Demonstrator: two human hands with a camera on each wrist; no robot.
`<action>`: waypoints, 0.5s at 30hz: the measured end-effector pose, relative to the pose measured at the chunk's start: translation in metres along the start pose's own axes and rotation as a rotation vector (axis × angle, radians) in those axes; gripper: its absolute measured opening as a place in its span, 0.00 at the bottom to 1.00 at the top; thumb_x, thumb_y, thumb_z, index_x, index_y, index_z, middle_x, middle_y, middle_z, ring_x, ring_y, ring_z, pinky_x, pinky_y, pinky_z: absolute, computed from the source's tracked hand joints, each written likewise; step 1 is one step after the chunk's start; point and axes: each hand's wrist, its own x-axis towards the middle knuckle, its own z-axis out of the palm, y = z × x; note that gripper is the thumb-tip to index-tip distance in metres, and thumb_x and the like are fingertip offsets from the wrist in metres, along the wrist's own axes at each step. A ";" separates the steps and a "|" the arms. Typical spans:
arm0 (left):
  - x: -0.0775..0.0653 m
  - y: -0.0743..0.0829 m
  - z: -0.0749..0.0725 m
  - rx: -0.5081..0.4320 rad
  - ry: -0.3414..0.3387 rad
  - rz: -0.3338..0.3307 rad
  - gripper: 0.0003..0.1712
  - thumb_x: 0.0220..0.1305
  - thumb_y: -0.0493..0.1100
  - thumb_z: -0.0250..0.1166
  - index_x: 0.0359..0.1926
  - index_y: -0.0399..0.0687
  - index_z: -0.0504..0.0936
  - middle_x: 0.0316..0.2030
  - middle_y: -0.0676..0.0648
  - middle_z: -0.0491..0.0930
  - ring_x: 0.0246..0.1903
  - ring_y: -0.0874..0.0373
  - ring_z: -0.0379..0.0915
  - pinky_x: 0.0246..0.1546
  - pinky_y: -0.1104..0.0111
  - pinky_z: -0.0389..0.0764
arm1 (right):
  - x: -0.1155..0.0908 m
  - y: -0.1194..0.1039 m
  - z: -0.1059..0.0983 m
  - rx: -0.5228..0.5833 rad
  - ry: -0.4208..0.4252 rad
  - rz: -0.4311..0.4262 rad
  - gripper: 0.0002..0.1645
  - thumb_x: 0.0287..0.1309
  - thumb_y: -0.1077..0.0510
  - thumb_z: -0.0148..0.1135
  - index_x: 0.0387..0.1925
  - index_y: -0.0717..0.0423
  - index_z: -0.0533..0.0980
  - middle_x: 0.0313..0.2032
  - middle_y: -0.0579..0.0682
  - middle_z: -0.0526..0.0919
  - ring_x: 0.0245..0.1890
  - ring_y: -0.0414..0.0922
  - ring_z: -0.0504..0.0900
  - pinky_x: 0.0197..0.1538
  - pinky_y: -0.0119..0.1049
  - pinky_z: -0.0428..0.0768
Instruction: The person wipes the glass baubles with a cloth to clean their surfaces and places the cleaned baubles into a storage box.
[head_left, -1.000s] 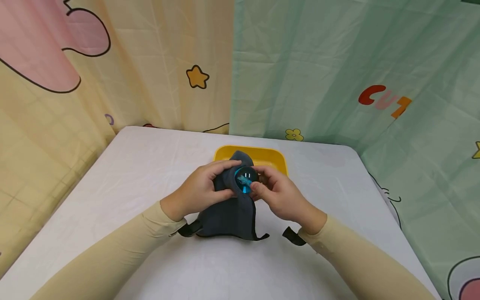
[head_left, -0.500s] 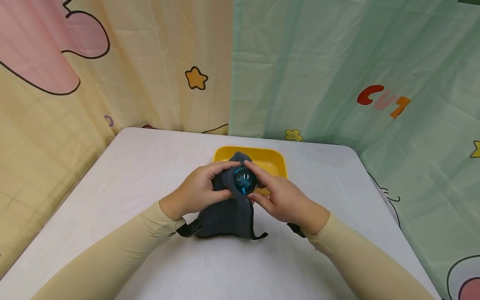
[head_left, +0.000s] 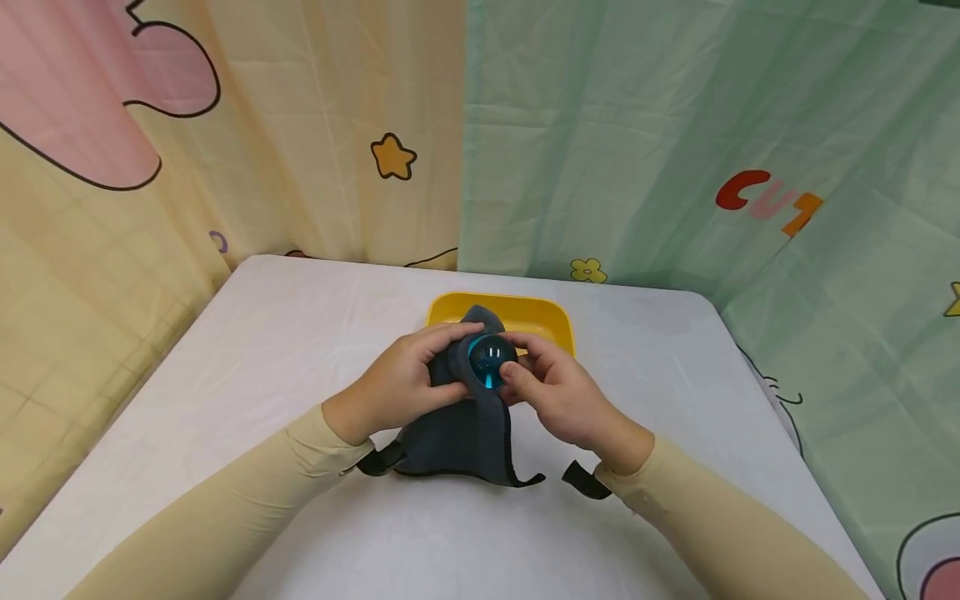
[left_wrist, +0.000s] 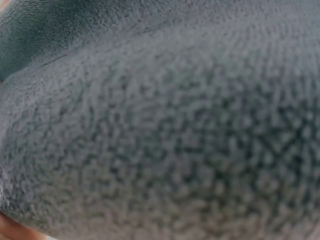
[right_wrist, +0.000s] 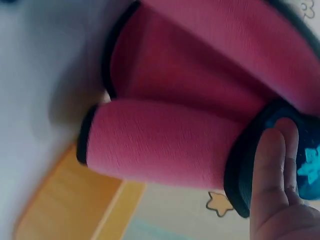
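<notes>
A see-through blue ball [head_left: 487, 354] sits at the edge of a dark grey fabric wrap [head_left: 453, 442]. My left hand [head_left: 401, 375] grips the wrap from the left, thumb below and fingers over the top. From the right, my right hand [head_left: 558, 387] pinches the ball, its thumb on the front. The right wrist view shows fingers [right_wrist: 270, 160] against the ball and a turquoise pattern [right_wrist: 310, 165] on it. There, the wrap's pink inner side [right_wrist: 165, 145] with black edging curls open. Grey fabric fills nearly the whole left wrist view.
Behind the hands stands a yellow tray [head_left: 558, 317], partly covered by the wrap. A white cloth [head_left: 300, 333] covers the table. Black strap ends [head_left: 587, 481] show by both wrists, and printed curtains [head_left: 600, 150] hang around the table.
My right hand first spread around the ball's edge, then brought its thumb back onto the front. The ball has turned, its turquoise pattern gone from the head view. The left hand keeps its grip.
</notes>
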 end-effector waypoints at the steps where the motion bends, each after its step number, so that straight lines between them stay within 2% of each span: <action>1: 0.000 0.000 0.000 0.004 0.002 -0.001 0.39 0.58 0.33 0.79 0.71 0.41 0.75 0.64 0.42 0.82 0.62 0.49 0.79 0.68 0.54 0.79 | -0.001 0.000 0.001 -0.012 -0.007 -0.006 0.33 0.80 0.57 0.55 0.78 0.59 0.58 0.51 0.67 0.83 0.42 0.48 0.87 0.54 0.36 0.88; 4: -0.001 -0.001 0.000 0.014 0.005 0.002 0.38 0.58 0.33 0.79 0.70 0.41 0.76 0.62 0.43 0.83 0.61 0.49 0.80 0.67 0.54 0.79 | -0.002 0.002 0.003 -0.159 -0.039 -0.081 0.35 0.80 0.58 0.54 0.80 0.56 0.53 0.52 0.63 0.85 0.45 0.48 0.86 0.55 0.38 0.88; 7: -0.002 -0.002 0.000 0.019 0.009 0.007 0.38 0.58 0.33 0.79 0.69 0.41 0.77 0.62 0.43 0.83 0.61 0.49 0.80 0.67 0.54 0.79 | -0.003 0.004 0.001 -0.304 -0.077 -0.168 0.41 0.78 0.60 0.57 0.82 0.54 0.49 0.60 0.59 0.83 0.51 0.48 0.87 0.58 0.40 0.87; 10: -0.001 -0.002 -0.001 0.013 0.007 0.007 0.38 0.58 0.33 0.79 0.69 0.42 0.77 0.63 0.43 0.83 0.62 0.49 0.80 0.67 0.54 0.79 | -0.003 0.002 -0.002 -0.408 -0.096 -0.200 0.48 0.74 0.61 0.62 0.83 0.54 0.45 0.63 0.58 0.82 0.54 0.48 0.88 0.59 0.43 0.87; 13: -0.001 -0.001 -0.003 0.013 0.002 0.005 0.38 0.59 0.33 0.78 0.70 0.42 0.77 0.64 0.43 0.83 0.62 0.49 0.80 0.67 0.54 0.80 | -0.003 -0.001 -0.006 -0.572 -0.072 -0.230 0.49 0.72 0.58 0.67 0.81 0.54 0.48 0.57 0.56 0.86 0.53 0.49 0.90 0.57 0.44 0.88; 15: -0.001 0.000 -0.004 0.015 0.000 0.002 0.38 0.59 0.33 0.78 0.70 0.42 0.77 0.64 0.43 0.83 0.62 0.49 0.80 0.66 0.54 0.80 | -0.002 -0.002 -0.008 -0.692 -0.043 -0.271 0.47 0.68 0.56 0.70 0.79 0.54 0.54 0.58 0.55 0.86 0.54 0.49 0.89 0.56 0.45 0.88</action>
